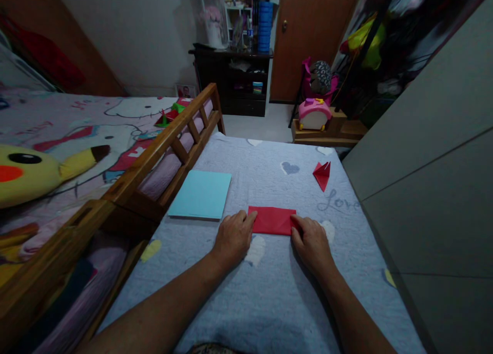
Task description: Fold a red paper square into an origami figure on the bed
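A red sheet of paper [272, 220], folded into a rectangle, lies flat on the grey-blue bedspread [269, 292]. My left hand [233, 237] rests at its left edge, fingers bent and fingertips pressing on the paper. My right hand [313, 241] sits at its right edge, fingers curled and pinching the lower right corner. A stack of light blue square paper [201, 194] lies to the left of the red sheet. A small folded red paper shape [322, 174] lies further back on the right.
A wooden bed rail [169, 149] runs along the left, with a yellow plush toy [34, 172] on the bed beyond it. A grey wall or cabinet [431, 179] rises on the right. A dark dresser [234, 79], a door and toys stand at the back.
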Tool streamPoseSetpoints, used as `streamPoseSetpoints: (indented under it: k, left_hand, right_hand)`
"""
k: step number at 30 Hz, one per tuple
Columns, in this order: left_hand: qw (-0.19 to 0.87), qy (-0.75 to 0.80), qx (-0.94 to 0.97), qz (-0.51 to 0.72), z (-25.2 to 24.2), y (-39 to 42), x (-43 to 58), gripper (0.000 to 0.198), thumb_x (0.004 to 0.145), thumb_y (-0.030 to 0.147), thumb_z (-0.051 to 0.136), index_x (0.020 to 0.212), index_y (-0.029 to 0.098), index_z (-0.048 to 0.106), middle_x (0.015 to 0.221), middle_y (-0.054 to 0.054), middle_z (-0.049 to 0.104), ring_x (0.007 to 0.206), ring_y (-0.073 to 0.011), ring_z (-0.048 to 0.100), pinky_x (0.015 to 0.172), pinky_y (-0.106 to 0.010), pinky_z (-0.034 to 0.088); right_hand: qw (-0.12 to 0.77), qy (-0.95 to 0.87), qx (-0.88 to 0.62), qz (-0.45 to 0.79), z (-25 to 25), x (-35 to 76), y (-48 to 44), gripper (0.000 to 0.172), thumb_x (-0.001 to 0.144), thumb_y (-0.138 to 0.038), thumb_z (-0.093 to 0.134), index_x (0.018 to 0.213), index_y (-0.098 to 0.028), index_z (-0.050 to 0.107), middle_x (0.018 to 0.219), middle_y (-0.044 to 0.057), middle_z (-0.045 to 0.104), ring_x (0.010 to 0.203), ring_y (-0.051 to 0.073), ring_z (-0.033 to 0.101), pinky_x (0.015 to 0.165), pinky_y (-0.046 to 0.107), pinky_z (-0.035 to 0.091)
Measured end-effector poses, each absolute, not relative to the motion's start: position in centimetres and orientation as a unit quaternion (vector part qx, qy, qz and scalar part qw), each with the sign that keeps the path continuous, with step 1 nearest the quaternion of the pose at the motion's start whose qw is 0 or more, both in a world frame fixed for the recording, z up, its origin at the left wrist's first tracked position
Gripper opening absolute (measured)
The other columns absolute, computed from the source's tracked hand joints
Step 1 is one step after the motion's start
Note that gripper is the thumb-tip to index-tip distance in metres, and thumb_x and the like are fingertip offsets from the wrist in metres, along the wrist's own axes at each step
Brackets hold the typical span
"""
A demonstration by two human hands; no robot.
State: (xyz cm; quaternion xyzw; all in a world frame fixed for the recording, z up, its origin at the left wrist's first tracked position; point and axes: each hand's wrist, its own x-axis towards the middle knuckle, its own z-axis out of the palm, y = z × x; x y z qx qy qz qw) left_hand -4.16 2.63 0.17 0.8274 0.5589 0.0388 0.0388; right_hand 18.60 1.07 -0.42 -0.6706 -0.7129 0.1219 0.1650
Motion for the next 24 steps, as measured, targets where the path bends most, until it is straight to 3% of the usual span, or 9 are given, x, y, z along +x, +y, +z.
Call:
streamPoseSetpoints:
  k: [24]
  left_hand:
    - [0.005,0.556,0.829,0.048,0.93,2.54,-4.19,0.034,0.097,0.024,0.048,0.13,0.023,0.059,0.097,-0.009,0.059,0.091,-0.0251,0.055,0.079,-0.039,0.039]
  right_hand:
    - [0.165,-0.703,-0.68,0.126,-0.33,18.54,1.12,0.033,0.091,-0.017,0.051,0.12,-0.013,0.067,0.097,0.01,0.071,0.095,0.024,0.061,0.087,0.034,0.04]
